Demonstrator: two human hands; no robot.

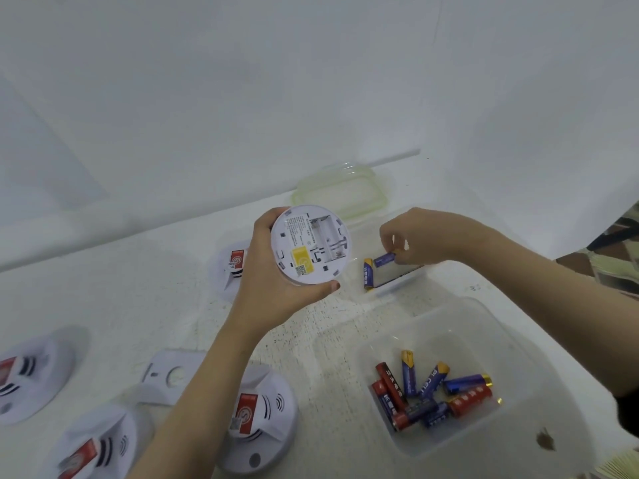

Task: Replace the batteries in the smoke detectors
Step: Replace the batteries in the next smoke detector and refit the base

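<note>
One battery (384, 260) pinched in right hand (416, 236).

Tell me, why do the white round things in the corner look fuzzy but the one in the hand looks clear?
Head view: the wide lens softens the edges, so the smoke detector at lower left blurs; in the middle the held detector and the pinched battery look sharper, label print showing; soft, even light, only faint shadows.

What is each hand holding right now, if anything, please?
The left hand grips the smoke detector, with its open back facing the camera.
The right hand pinches a blue battery by one end.
</note>
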